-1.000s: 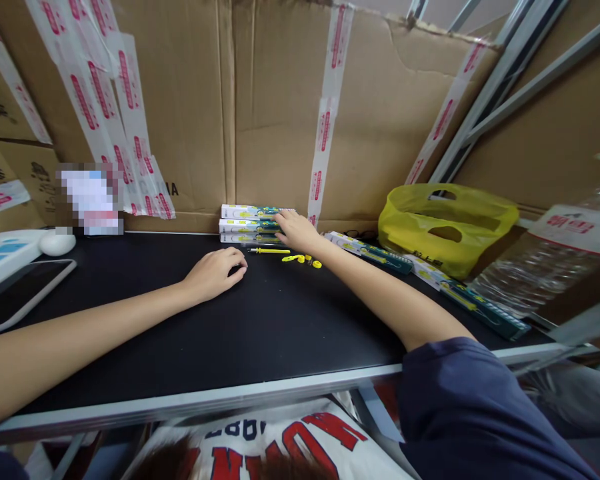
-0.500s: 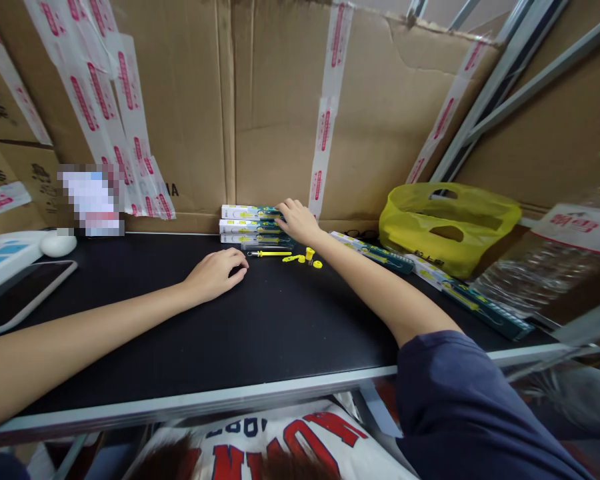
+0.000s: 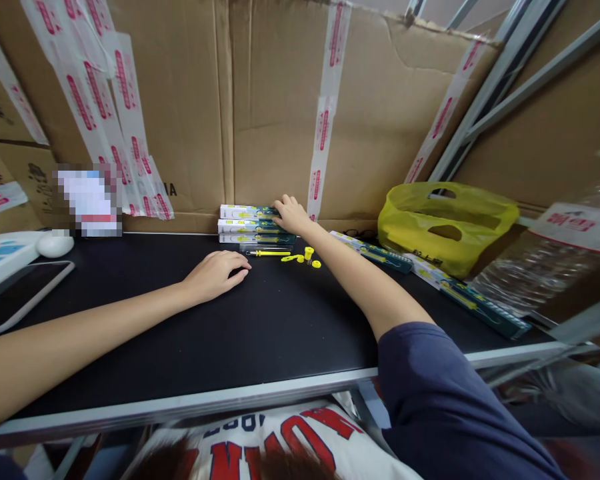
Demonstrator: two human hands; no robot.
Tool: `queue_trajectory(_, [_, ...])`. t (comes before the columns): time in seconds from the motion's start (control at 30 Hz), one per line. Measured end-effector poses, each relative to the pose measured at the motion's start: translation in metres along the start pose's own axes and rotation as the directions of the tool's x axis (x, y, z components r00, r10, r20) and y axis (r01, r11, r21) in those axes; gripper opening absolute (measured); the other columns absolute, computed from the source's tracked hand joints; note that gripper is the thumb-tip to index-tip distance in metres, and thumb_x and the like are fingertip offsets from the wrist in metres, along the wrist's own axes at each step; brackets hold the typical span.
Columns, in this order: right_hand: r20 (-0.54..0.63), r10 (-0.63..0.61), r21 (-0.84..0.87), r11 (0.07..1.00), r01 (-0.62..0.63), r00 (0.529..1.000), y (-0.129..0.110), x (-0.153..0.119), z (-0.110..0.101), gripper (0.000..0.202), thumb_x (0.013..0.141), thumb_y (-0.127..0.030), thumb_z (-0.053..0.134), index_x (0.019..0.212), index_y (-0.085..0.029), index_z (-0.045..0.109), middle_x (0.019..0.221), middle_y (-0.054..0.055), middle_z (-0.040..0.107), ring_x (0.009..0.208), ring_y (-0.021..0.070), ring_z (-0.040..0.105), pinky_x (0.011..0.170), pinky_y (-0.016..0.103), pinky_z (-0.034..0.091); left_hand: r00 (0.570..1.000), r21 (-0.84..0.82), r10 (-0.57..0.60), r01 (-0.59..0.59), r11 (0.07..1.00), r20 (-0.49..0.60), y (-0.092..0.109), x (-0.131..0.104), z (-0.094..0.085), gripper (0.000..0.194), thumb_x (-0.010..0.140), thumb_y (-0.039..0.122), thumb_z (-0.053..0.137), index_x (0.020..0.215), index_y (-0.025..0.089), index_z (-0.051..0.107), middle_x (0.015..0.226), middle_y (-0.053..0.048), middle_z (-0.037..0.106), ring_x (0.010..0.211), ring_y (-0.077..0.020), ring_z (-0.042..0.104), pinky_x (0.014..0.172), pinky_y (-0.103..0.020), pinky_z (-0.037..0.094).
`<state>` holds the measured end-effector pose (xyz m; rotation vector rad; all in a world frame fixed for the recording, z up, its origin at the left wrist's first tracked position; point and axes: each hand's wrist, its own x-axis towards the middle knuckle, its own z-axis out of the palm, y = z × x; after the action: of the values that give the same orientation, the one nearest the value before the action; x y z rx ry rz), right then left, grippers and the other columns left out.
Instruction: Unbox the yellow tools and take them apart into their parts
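Note:
My right hand (image 3: pixel 292 217) is at the right end of a stack of slim white-and-dark-green boxes (image 3: pixel 245 226). Its fingers curl over the end of the top box (image 3: pixel 247 212); the fingertips are partly hidden. In front of the stack, my left hand (image 3: pixel 214 275) rests on the black tabletop (image 3: pixel 240 340), fingers loosely bent and the thumb apart, holding nothing. Just beyond its fingers lie a thin yellow rod with a metal hook end (image 3: pixel 270 253) and a clear plastic tube (image 3: pixel 265 247). Small yellow parts (image 3: pixel 309 253) are scattered to the right of the rod.
Two more slim boxes (image 3: pixel 375 252) (image 3: pixel 473 300) lie to the right. Behind them are a yellow plastic bag (image 3: pixel 430 230) and a large clear bottle (image 3: pixel 535 260). At left are a phone (image 3: pixel 25 297) and a white rounded object (image 3: pixel 55 245). Cardboard (image 3: pixel 275 120) walls the back.
My right forearm and sleeve have shifted left, while the hand stays at the end of the stack. My left hand has barely moved. The boxes and yellow parts lie as before.

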<state>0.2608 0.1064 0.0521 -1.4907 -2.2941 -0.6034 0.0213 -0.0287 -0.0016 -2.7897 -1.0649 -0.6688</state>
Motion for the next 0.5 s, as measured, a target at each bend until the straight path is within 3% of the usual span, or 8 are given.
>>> queue_trajectory(0.17, [-0.007, -0.022, 0.013, 1.000, 0.022, 1.000, 0.000, 0.000, 0.002, 0.029, 0.088, -0.025, 0.051, 0.115, -0.013, 0.051, 0.118, 0.015, 0.051, 0.111, 0.0285, 0.045, 0.089, 0.043, 0.043, 1.000, -0.010, -0.009, 0.009, 1.000, 0.001, -0.001, 0.001, 0.001, 0.034, 0.091, 0.037, 0.040, 0.105, 0.022, 0.067, 0.117, -0.005, 0.065, 0.110, -0.0231, 0.057, 0.100, -0.043, 0.039])
queue_trajectory(0.5, [-0.026, -0.091, 0.159, 0.983, 0.094, 0.996, 0.011, 0.001, 0.006, 0.039, 0.086, -0.022, 0.053, 0.124, -0.015, 0.049, 0.120, 0.013, 0.044, 0.113, 0.0275, 0.045, 0.095, 0.042, 0.039, 1.000, -0.016, -0.015, 0.015, 1.000, 0.002, -0.002, 0.001, 0.001, 0.032, 0.090, 0.036, 0.041, 0.104, 0.022, 0.066, 0.115, -0.005, 0.064, 0.108, -0.0230, 0.057, 0.099, -0.042, 0.041])
